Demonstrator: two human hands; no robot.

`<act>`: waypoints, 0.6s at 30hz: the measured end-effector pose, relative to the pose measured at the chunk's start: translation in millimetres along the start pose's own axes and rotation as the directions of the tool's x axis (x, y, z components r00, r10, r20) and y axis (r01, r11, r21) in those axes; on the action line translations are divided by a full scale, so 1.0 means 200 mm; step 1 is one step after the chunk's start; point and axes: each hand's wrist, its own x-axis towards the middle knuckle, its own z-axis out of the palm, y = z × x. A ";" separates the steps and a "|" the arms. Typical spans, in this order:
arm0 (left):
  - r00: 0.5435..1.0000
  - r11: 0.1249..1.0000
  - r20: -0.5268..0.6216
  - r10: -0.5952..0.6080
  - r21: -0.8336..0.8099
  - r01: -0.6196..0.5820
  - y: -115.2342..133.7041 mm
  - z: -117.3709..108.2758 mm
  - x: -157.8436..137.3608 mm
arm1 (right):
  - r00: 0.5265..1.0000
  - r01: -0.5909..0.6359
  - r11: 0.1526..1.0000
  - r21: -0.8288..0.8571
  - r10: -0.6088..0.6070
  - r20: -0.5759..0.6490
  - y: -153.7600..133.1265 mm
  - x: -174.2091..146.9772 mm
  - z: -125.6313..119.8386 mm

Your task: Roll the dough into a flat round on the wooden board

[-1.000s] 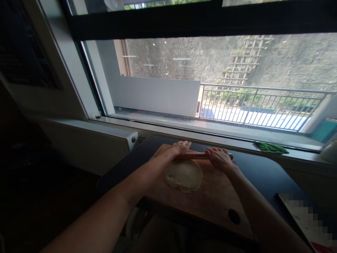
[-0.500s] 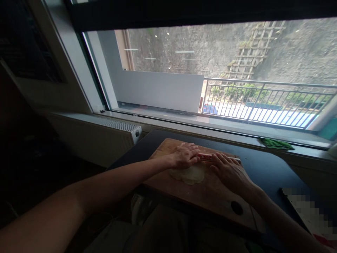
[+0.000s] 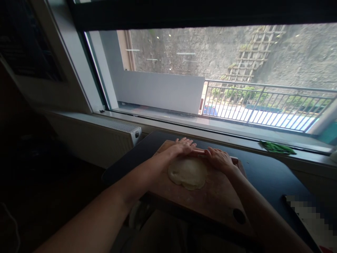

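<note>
A rolling pin (image 3: pixel 199 152) lies across the far part of a wooden board (image 3: pixel 210 196), its pale end showing past my right hand. My left hand (image 3: pixel 185 144) presses palm-down over the pin's left part, fingers reaching forward over it. On the pin's right part is my right hand (image 3: pixel 218 158), fingers bent over it. Nearer to me than the pin, a thin, pale, roughly round sheet of dough (image 3: pixel 187 173) lies flat on the board. My palms hide much of the pin.
Under the board is a dark table (image 3: pixel 271 175). A green cloth (image 3: pixel 277 147) lies on the windowsill at the right. A white radiator (image 3: pixel 113 137) stands left of the table. A dark-edged flat object (image 3: pixel 297 218), partly pixelated, is at the table's right side.
Both hands have moved forward with the rolling pin, toward the board's far edge. More of the dough now shows. The view has shifted slightly.
</note>
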 end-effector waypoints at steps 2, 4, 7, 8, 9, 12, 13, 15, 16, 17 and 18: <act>0.999 1.000 0.039 0.017 0.001 -0.017 0.01 0.00 0.01 | 0.998 0.025 1.000 -0.010 -0.025 -0.052 -0.02 -0.13 -0.01; 0.995 0.999 0.088 0.038 0.005 -0.039 0.02 0.00 0.00 | 0.994 0.068 0.998 -0.016 -0.069 -0.083 -0.03 -0.27 -0.02; 0.992 0.998 0.113 0.062 0.013 -0.064 0.01 0.01 -0.03 | 0.985 0.142 0.990 -0.011 -0.143 -0.094 -0.04 -0.38 -0.05; 0.992 0.998 0.105 0.066 0.016 -0.068 0.01 0.01 -0.04 | 0.984 0.155 0.988 -0.004 -0.155 -0.087 -0.04 -0.39 -0.06; 0.993 0.997 0.100 0.068 0.022 -0.071 0.01 0.02 -0.04 | 0.985 0.156 0.988 0.003 -0.155 -0.075 -0.04 -0.38 -0.07; 0.992 0.997 0.125 0.034 0.060 -0.042 -0.01 0.03 0.03 | 0.995 0.099 0.995 0.016 -0.098 -0.031 -0.03 -0.24 -0.06; 0.991 0.997 0.133 0.012 0.073 -0.022 -0.02 0.03 0.07 | 0.997 0.072 0.997 0.016 -0.072 -0.019 -0.02 -0.18 -0.05; 0.990 0.996 0.139 -0.030 0.088 0.018 -0.05 0.04 0.17 | 0.999 0.030 0.999 0.014 -0.030 0.012 -0.01 -0.04 -0.02; 0.989 0.995 0.136 -0.050 0.090 0.038 -0.06 0.04 0.21 | 0.999 0.021 1.000 0.014 -0.021 0.031 0.00 0.03 -0.01; 0.989 0.994 0.134 -0.068 0.091 0.056 -0.08 0.05 0.25 | 0.999 0.020 1.000 0.014 -0.020 0.049 0.01 0.09 0.00; 0.987 0.993 0.133 -0.085 0.090 0.073 -0.09 0.05 0.28 | 0.998 0.023 1.000 0.016 -0.024 0.063 0.01 0.13 0.01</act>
